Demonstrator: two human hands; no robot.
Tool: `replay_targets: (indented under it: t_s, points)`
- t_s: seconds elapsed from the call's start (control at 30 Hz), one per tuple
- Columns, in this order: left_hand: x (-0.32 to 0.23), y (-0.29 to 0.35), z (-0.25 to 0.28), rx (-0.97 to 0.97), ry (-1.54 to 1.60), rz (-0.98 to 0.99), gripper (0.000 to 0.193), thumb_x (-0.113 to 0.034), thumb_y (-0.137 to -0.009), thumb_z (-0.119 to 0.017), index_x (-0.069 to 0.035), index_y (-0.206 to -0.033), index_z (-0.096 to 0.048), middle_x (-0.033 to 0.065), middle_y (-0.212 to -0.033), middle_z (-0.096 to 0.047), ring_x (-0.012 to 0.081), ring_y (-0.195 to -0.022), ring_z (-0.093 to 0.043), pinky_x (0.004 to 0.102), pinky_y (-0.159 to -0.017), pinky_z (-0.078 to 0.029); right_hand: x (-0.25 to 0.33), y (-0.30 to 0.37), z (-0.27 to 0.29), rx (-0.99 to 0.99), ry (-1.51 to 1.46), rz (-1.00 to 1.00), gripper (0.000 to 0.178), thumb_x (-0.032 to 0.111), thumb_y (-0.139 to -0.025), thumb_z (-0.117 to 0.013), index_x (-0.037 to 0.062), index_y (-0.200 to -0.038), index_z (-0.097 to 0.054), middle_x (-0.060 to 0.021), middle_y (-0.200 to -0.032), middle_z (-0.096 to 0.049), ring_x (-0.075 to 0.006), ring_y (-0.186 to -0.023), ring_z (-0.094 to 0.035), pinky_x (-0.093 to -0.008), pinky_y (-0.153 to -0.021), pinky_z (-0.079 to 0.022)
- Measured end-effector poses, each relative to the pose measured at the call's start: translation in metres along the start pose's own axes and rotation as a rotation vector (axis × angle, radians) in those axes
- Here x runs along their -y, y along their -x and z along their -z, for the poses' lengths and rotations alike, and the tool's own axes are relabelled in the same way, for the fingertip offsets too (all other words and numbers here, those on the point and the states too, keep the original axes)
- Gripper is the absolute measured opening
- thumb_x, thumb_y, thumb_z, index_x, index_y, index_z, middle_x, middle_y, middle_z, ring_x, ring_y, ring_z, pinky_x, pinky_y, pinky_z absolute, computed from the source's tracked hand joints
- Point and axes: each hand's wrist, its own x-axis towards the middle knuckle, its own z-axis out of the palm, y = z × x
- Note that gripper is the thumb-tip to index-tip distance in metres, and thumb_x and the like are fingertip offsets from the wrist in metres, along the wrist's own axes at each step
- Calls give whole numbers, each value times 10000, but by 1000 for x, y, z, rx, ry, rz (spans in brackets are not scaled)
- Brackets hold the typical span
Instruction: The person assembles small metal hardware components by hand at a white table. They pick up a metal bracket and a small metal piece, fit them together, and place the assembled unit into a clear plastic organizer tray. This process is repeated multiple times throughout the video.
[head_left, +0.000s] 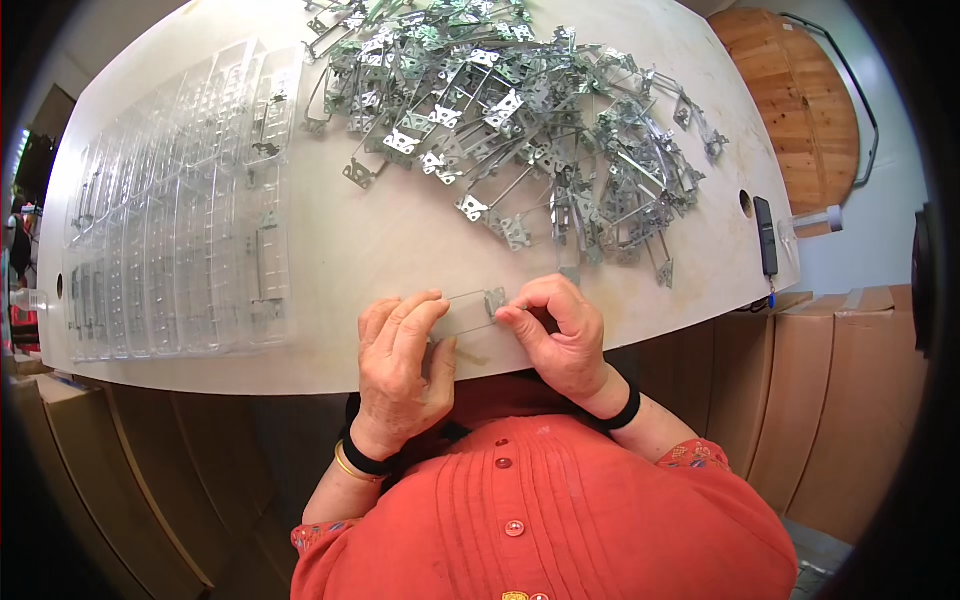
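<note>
Close to the table's near edge, both hands hold one small metal piece, a stamped bracket plate (494,302) with two thin rods running left from it. My left hand (400,365) is closed around the left end of the rods, its fingers bent over the top. The end of the piece there is hidden under those fingers. My right hand (562,335) pinches the plate end between thumb and forefinger. Beyond the hands lies a large tangled heap of similar metal brackets (500,110) with rods, its nearest pieces a short way from my right hand.
Clear plastic compartment trays (180,210) cover the table's left side, some with metal parts in them. A black device (765,235) lies at the right edge by a round hole. Cardboard boxes (800,400) stand below the white table (340,240); a round wooden board (790,95) is beyond.
</note>
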Motion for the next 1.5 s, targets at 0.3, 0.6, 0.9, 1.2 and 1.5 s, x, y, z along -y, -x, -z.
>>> replay_targets:
  t_s: [0.3,0.6,0.9,1.2,1.5]
  points:
    - [-4,-2,2,41,-28,7,481,69,-763,-756,-33,-1225,-672,149,-1260,-716,367,-1108,-651,494,-1056,-456,1,2,-4,-46,-193,-142,177,111,-991,-792,40,-1007,-630,-117,-1088,-725,-109,-680,-627,-269,-632,-530]
    - [-12,-14,2,40,-91,-8,421,110,-786,-701,-32,-1182,-686,155,-1349,-702,380,-1203,-635,480,-1081,-470,7,-2,4,67,-99,-43,190,94,-968,-803,35,-989,-623,-128,-1077,-732,-165,-664,-671,-291,-608,-542]
    - [-19,-11,-6,-61,-117,161,325,94,-843,-711,-3,-1152,-702,230,-1305,-612,348,-1070,-641,422,-910,-543,6,-1,6,85,-122,0,207,96,-943,-820,36,-961,-623,-113,-1040,-722,-189,-656,-660,-308,-591,-531]
    - [-24,-12,-13,-53,-203,114,388,-21,-871,-785,11,-1238,-665,242,-1321,-645,386,-1123,-640,453,-958,-519,11,-1,4,153,-121,55,205,92,-924,-822,45,-974,-630,-123,-1015,-734,-276,-738,-676,-361,-648,-538]
    - [-26,-11,-16,-15,-230,111,590,-111,-788,-894,4,-1305,-633,225,-1337,-648,385,-1157,-626,462,-995,-494,13,0,7,34,-130,43,190,14,-910,-823,47,-1049,-697,-101,-996,-725,-225,-737,-671,-325,-642,-549]
